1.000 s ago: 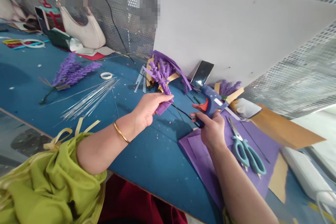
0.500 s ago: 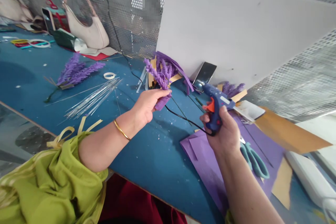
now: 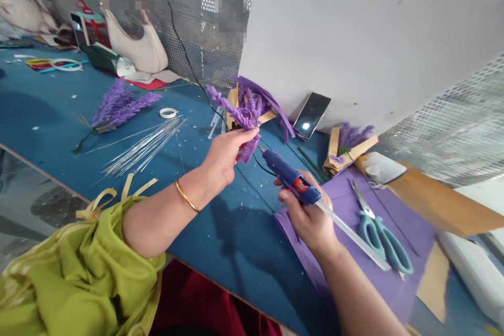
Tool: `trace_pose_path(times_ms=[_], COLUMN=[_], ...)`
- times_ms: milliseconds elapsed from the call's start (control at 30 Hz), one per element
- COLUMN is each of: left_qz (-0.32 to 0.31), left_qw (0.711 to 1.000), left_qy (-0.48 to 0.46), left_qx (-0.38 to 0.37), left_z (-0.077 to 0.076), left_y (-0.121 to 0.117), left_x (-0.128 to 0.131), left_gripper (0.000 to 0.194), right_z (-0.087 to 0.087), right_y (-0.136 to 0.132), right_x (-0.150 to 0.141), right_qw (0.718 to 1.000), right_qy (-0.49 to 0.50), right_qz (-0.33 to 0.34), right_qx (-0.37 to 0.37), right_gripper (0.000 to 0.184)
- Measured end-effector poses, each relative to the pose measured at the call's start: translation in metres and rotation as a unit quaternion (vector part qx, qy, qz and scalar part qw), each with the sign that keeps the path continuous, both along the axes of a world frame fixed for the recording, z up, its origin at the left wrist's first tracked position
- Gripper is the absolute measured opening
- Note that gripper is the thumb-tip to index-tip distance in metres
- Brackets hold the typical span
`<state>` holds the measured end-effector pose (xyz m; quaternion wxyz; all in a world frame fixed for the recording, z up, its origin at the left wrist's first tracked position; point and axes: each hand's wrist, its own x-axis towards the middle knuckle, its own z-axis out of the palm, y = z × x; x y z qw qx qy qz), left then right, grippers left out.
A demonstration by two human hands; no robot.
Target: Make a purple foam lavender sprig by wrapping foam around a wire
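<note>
My left hand (image 3: 226, 155) pinches a purple paper lavender flower (image 3: 236, 113), its tip pointing up and left. A loose purple strip end (image 3: 249, 149) hangs below my thumb. In my right hand (image 3: 311, 215) is a blue glue gun (image 3: 285, 173) with an orange trigger, gripped around the handle. Its nozzle points left at the strip end, close to it; whether they touch I cannot tell. A long clear glue stick (image 3: 352, 231) sticks out of the gun's back. Behind the held flower lies a paper-wrapped bunch of lavender (image 3: 258, 102).
Scissors (image 3: 380, 236) lie on purple sheets (image 3: 397, 294) at the right. A phone (image 3: 312, 115) leans on the white board (image 3: 354, 37). Left are thin wires (image 3: 145, 147), a tape roll (image 3: 168, 113) and finished lavender (image 3: 118, 107). Farther back stands a white handbag (image 3: 137, 47).
My right hand has moved left and turned the glue gun, bringing its nozzle from near the phone to beside the strip end. My left hand keeps hold of the flower.
</note>
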<state>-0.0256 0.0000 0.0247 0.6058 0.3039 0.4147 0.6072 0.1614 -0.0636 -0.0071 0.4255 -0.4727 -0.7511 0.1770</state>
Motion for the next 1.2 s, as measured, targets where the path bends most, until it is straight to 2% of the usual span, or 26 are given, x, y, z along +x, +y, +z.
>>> trace_pose_path(times_ms=[200,700,1200], left_qz=[-0.013,-0.011,-0.005], left_qw=[1.0,1.0,1.0], left_qy=[-0.012,-0.009,-0.001], left_qx=[-0.001,0.006,0.006], left_z=[0.0036,0.0022,0.0022], left_y=[-0.0058,-0.0071,-0.0067], left_x=[0.0023,0.005,0.0042], left_gripper=[0.022,0.024,0.025], right_z=[-0.0025,0.0004,0.0059], right_y=[0.0004,0.0029,0.0005], right_x=[-0.0018,-0.0035,-0.0062], right_qw=[0.994,0.97,0.967], right_qy=[-0.083,-0.141,-0.159], right_qz=[-0.04,-0.08,-0.106], right_qx=[0.058,0.18,0.166], right_gripper=[0.03,0.035,0.037])
